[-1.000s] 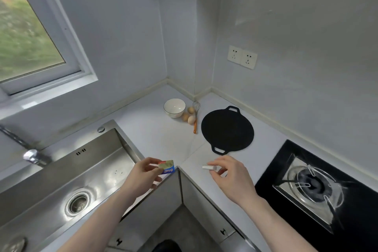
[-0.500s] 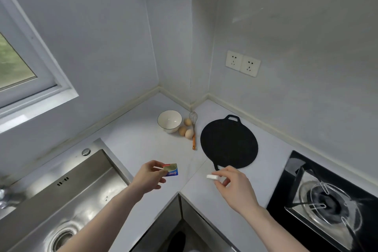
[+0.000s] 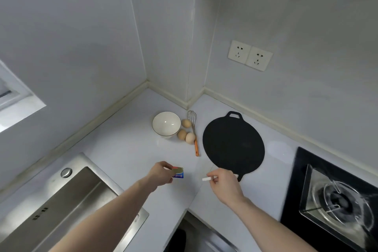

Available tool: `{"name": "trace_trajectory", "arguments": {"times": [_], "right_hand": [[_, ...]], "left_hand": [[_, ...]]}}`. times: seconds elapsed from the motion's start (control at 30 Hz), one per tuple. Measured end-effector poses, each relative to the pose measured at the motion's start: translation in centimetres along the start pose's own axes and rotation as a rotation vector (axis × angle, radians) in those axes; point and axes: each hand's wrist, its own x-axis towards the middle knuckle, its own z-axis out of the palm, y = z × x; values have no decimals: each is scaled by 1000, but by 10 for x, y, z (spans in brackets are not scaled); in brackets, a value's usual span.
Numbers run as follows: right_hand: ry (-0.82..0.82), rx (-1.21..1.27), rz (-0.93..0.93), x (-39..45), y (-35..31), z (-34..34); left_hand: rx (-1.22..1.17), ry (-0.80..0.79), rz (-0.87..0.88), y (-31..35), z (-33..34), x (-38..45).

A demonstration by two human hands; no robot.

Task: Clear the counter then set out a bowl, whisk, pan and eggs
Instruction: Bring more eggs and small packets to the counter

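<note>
the bowl, three eggs, whisk and pan sit ready. in front of the pan, the left hand pinches a small packet and the right hand pinches a white stick, probably clutter to take away.

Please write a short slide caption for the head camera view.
Bowl, eggs, whisk and pan set out; hands hold small items.
</note>
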Motion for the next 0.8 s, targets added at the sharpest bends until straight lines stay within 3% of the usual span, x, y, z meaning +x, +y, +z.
{"name": "trace_trajectory", "arguments": {"times": [0.27,0.53,0.8], "right_hand": [[0,-70,38,23,-12,32],[27,-37,33,29,-25,46],[-126,-15,106,22,-27,50]], "left_hand": [[-1,-45,-66,-3,-6,36],[36,-32,-8,-16,-9,51],[168,-7,143,-25,-22,24]]}}
